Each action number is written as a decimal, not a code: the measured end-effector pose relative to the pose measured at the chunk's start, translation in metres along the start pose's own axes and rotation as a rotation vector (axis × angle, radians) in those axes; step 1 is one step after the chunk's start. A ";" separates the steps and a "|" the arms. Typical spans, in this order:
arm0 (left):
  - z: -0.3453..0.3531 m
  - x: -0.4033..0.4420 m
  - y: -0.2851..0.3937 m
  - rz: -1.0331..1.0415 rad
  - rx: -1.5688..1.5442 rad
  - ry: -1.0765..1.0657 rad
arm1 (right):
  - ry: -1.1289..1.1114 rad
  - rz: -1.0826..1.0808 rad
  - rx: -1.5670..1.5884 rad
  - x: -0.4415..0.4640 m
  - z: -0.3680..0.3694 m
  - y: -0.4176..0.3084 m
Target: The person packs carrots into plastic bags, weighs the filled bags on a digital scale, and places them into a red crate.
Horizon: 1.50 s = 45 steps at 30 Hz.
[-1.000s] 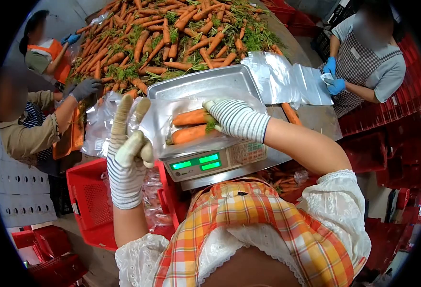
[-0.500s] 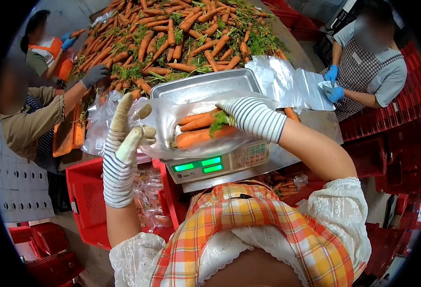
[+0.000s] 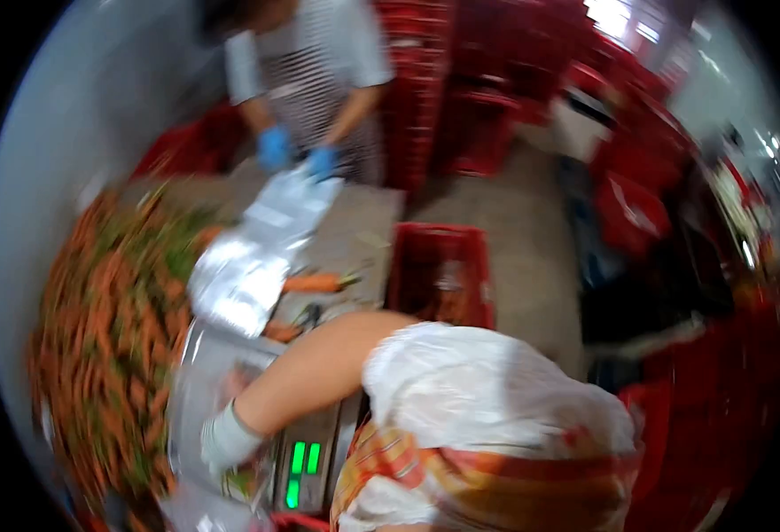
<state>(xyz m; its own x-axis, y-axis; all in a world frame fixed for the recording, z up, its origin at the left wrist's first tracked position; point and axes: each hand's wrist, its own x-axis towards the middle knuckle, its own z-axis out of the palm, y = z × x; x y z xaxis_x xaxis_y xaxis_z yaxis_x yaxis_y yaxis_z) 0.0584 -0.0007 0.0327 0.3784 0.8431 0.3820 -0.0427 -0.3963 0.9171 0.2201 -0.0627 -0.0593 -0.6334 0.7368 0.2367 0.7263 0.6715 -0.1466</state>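
My right hand, in a pale glove, is low on the left over the metal tray of the weighing scale. Motion smears it and its fingers cannot be made out. Just below it shows a blurred patch of green and orange, apparently carrots in a clear plastic bag. The scale's display glows green beside my forearm. My left hand is out of view.
A large heap of carrots with green tops covers the left. Shiny plastic bags and a loose carrot lie on the table. A co-worker in blue gloves holds the bags' far end. Red crates stand stacked beyond.
The view has swung to the right, and the scale and carrot heap now sit at the left. My left hand has left the view. My right hand stays near the scale, now blurred.
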 end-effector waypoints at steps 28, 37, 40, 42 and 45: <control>0.275 -0.088 0.024 -0.059 -0.251 -1.335 | 1.055 0.787 0.928 -0.307 -0.157 -0.231; 0.288 -0.087 0.024 -0.093 -0.206 -1.340 | 1.167 0.630 1.077 -0.348 -0.133 -0.223; 0.289 -0.090 0.025 -0.103 -0.213 -1.339 | 1.008 0.724 1.052 -0.336 -0.130 -0.203; 0.289 -0.094 0.026 -0.100 -0.217 -1.348 | 0.890 0.648 1.093 -0.324 -0.119 -0.183; 0.291 -0.097 0.027 -0.098 -0.210 -1.361 | 0.772 0.582 1.167 -0.316 -0.106 -0.167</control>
<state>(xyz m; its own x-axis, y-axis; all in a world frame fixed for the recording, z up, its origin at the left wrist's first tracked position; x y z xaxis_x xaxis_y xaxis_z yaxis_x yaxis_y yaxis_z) 0.2897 -0.1989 -0.0125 0.9796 -0.2003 0.0156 -0.0548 -0.1918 0.9799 0.3272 -0.4164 -0.0075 0.2185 0.9418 0.2554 -0.0280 0.2677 -0.9631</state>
